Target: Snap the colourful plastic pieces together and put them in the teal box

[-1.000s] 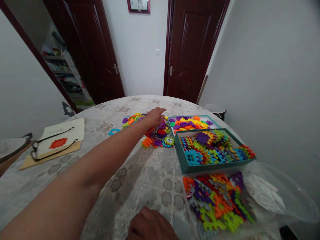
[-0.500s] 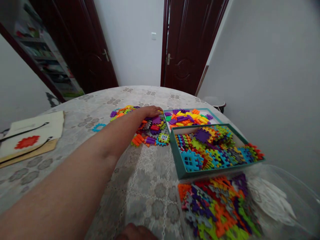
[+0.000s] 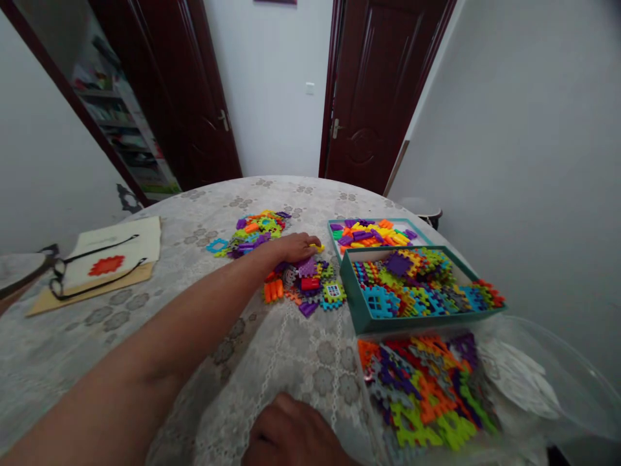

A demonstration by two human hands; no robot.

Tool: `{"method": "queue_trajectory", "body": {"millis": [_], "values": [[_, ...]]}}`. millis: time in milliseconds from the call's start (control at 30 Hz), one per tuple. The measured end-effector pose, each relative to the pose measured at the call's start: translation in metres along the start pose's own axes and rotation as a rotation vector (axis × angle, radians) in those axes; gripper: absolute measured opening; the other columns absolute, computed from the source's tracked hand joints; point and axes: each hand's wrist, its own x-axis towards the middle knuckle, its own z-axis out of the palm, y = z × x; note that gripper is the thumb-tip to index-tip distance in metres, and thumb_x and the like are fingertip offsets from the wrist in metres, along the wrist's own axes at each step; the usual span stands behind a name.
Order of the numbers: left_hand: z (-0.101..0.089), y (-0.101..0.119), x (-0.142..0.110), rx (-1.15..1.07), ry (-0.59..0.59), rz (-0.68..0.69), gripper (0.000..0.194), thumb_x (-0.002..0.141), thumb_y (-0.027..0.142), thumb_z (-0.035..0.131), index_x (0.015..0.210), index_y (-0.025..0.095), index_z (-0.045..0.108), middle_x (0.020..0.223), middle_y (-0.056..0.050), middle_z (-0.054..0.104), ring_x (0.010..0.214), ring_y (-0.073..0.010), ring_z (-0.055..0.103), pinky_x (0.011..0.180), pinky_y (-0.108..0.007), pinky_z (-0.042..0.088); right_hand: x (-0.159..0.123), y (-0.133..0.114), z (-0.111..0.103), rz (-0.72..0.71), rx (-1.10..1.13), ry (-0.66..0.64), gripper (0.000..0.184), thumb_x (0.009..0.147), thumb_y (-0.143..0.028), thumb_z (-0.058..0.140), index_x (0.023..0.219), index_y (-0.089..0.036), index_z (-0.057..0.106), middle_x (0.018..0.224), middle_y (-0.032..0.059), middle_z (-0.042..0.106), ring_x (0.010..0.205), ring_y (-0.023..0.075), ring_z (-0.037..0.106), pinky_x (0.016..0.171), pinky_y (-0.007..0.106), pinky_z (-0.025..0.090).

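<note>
My left arm reaches far across the round table. My left hand [image 3: 294, 248] lies palm down on a heap of colourful plastic building pieces [image 3: 310, 281], its fingers curled over a small yellow piece [image 3: 317, 246]. My right hand [image 3: 295, 432] rests as a loose fist on the lace tablecloth [image 3: 272, 349] at the near edge, with nothing visible in it. To the right stand a teal box [image 3: 356, 301] full of flat interlocking tiles and a second teal tray [image 3: 334, 233] of small bright pieces.
Another pile of pieces [image 3: 255, 230] and a single blue tile [image 3: 217, 246] lie further left. A clear bag of tiles [image 3: 422, 388] sits at the near right. A booklet with glasses [image 3: 104, 268] lies at the left. Two dark doors stand behind.
My left hand has drawn back a little from the far side of the heap toward me and now closes over a yellow piece. My right hand has come further into view.
</note>
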Motion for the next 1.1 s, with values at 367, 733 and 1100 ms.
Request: {"method": "queue_trajectory", "body": {"millis": [367, 733, 1100], "values": [[0.009, 0.052, -0.118, 0.074, 0.038, 0.191, 0.039, 0.107, 0.034, 0.044, 0.135, 0.023, 0.068, 0.128, -0.01, 0.073, 0.117, -0.0247, 0.068, 0.11, -0.036, 0.047, 0.007, -0.015, -0.083, -0.007, 0.094, 0.077, 0.015, 0.085, -0.017, 0.059, 0.099, -0.022, 0.064, 0.102, 0.006, 0.064, 0.094, 0.0211, 0.058, 0.076, 0.032, 0.046], [0.005, 0.093, -0.184, 0.139, 0.144, 0.181, 0.041, 0.111, 0.045, 0.043, 0.126, 0.022, 0.074, 0.126, -0.012, 0.073, 0.117, -0.0266, 0.068, 0.106, -0.04, 0.048, 0.006, -0.016, -0.083, -0.241, 0.003, 0.014, 0.006, 0.085, -0.023, 0.061, 0.088, -0.021, 0.066, 0.089, 0.0042, 0.065, 0.077, 0.0181, 0.056, 0.064, 0.029, 0.039], [0.046, 0.148, -0.108, 0.233, 0.028, 0.184, 0.072, 0.093, 0.072, 0.064, 0.15, 0.03, 0.06, 0.153, -0.015, 0.058, 0.14, -0.0374, 0.056, 0.113, -0.051, 0.046, 0.004, -0.013, -0.086, -0.262, -0.06, 0.019, 0.005, 0.084, -0.025, 0.061, 0.085, -0.021, 0.063, 0.089, 0.0033, 0.063, 0.071, 0.0167, 0.052, 0.057, 0.03, 0.032]]}}
